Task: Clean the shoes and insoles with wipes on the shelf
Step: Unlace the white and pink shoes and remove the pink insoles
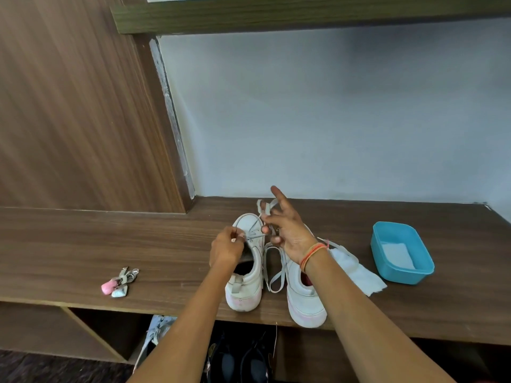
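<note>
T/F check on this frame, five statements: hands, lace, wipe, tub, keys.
1. The left hand pinches a lace on the left sneaker. True.
2. The right hand rests flat on the shelf. False: it is raised over the sneakers, holding lace.
3. A white wipe lies between the right sneaker and the blue tub. True.
4. The tub has its lid on. False: it is open, with white wipes inside.
5. The keychain lies right of the tub. False: it lies left of the sneakers.
</note>
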